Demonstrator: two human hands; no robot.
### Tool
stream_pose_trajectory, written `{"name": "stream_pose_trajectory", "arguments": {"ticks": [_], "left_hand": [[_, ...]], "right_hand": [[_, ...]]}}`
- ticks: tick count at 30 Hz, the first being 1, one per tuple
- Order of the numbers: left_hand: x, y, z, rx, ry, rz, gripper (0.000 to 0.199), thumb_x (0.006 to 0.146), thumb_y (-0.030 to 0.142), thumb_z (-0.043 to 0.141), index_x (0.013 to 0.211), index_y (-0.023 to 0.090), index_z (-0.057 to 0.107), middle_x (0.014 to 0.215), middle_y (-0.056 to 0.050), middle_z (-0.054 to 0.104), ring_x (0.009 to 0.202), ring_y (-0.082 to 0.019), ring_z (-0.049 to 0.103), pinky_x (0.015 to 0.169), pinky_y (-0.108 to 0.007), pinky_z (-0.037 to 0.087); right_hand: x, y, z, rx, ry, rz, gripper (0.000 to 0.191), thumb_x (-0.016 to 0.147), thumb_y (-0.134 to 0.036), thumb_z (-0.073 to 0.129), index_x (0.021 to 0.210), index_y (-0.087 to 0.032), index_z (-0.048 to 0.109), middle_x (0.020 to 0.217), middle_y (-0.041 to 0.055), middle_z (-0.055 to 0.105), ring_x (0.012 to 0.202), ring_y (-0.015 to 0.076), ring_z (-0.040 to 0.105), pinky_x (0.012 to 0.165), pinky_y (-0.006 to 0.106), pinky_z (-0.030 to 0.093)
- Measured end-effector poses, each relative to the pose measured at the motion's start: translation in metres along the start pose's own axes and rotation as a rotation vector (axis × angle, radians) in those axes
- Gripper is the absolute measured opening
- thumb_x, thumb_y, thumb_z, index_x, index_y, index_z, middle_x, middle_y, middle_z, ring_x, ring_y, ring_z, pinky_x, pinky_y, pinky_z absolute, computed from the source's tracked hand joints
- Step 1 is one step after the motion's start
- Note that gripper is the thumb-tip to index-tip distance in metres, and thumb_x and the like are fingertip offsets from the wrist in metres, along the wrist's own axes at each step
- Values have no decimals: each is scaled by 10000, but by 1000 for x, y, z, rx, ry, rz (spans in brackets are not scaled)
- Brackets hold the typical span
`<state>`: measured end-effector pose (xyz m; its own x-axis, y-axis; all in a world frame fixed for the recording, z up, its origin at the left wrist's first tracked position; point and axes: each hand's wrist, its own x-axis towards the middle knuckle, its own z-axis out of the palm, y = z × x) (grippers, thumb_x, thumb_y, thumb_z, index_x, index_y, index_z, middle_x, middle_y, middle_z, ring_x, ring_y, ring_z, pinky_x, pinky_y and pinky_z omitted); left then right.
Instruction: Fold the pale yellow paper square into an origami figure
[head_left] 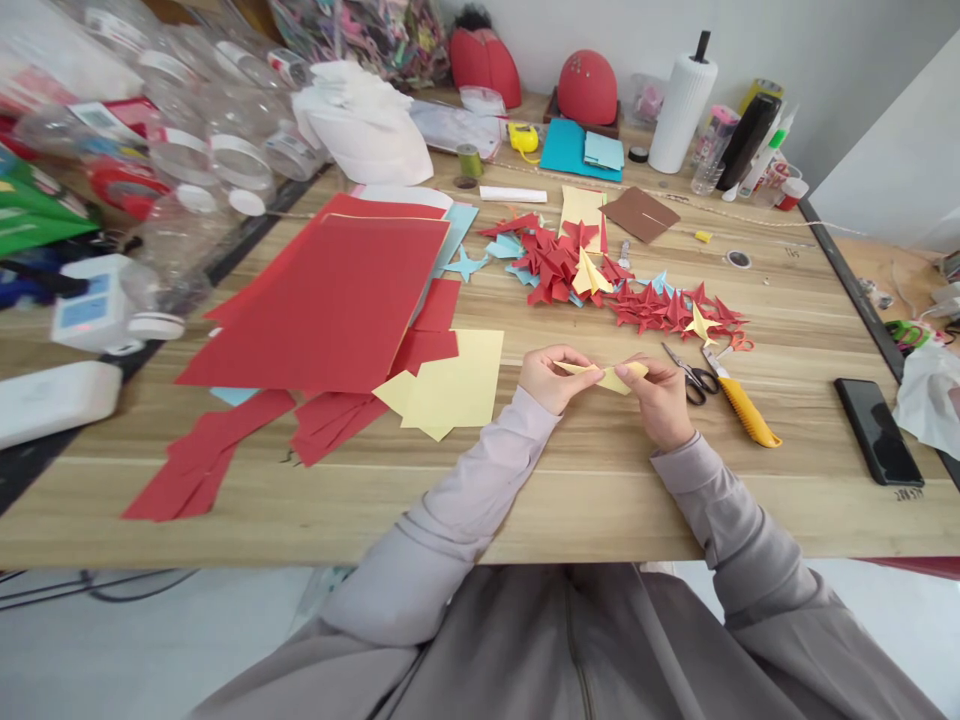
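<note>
Between my two hands is a small folded piece of yellow paper (616,380), held just above the table. My left hand (553,378) pinches its left end, and my right hand (660,400) grips the right end with thumb and fingers. Part of the paper is hidden by my fingers. Loose yellow paper sheets (457,385) lie left of my left hand, overlapping red paper strips. Beyond my hands is a pile of folded red paper stars (551,262), mixed with some blue and yellow ones. A yellow paper star (701,325) rests at the pile's right end.
Black-handled scissors (699,382) and a yellow utility knife (750,410) lie right of my right hand, with a phone (877,430) farther right. Large red sheets (322,300) cover the left side. Plastic bottles (217,150) crowd the back left; a white ribbed cylinder (682,115) stands behind.
</note>
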<state>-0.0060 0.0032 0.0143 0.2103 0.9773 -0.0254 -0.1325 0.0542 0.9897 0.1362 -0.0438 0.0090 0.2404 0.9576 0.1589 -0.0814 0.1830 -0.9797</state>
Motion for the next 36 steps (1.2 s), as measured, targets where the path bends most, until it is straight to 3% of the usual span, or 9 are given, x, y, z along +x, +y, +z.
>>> {"name": "stream_pose_trajectory", "arguments": {"ticks": [6, 15, 23, 30, 36], "left_hand": [[3, -3, -2, -26, -22, -12, 332, 422, 354, 842, 558, 148, 620, 598, -31, 678, 526, -145, 615, 541, -271, 506], [4, -5, -3, 9, -69, -63, 268, 442, 288, 805, 539, 142, 602, 496, -6, 625, 420, -114, 553, 429, -226, 422], [7, 2, -3, -70, -85, -144, 322, 365, 293, 824, 501, 151, 569, 450, 15, 600, 355, -92, 505, 366, -211, 387], [7, -1, -4, -58, -104, -144, 346, 359, 307, 844, 501, 150, 570, 448, 14, 602, 348, -87, 501, 351, -203, 382], [10, -13, -1, -180, -107, -156, 429, 365, 372, 872, 626, 122, 642, 580, -27, 674, 505, -140, 618, 480, -256, 526]], "right_hand": [[1, 1, -3, -77, 6, -3, 226, 730, -386, 696, 603, -201, 669, 644, -10, 563, 621, 119, 496, 594, 263, 403], [4, 1, -6, -142, -73, 57, 182, 648, -359, 772, 633, -195, 697, 635, -4, 647, 589, 111, 546, 571, 247, 420], [4, 2, -7, -195, -64, 104, 233, 642, -412, 766, 652, -184, 717, 632, 11, 684, 558, 119, 563, 544, 249, 432], [4, 3, -6, -202, -106, 109, 233, 613, -401, 787, 693, -190, 728, 701, 23, 713, 628, 146, 609, 590, 263, 467], [4, 6, -6, -161, -20, 107, 236, 636, -410, 769, 678, -184, 714, 680, 17, 703, 601, 133, 594, 592, 263, 466]]}}
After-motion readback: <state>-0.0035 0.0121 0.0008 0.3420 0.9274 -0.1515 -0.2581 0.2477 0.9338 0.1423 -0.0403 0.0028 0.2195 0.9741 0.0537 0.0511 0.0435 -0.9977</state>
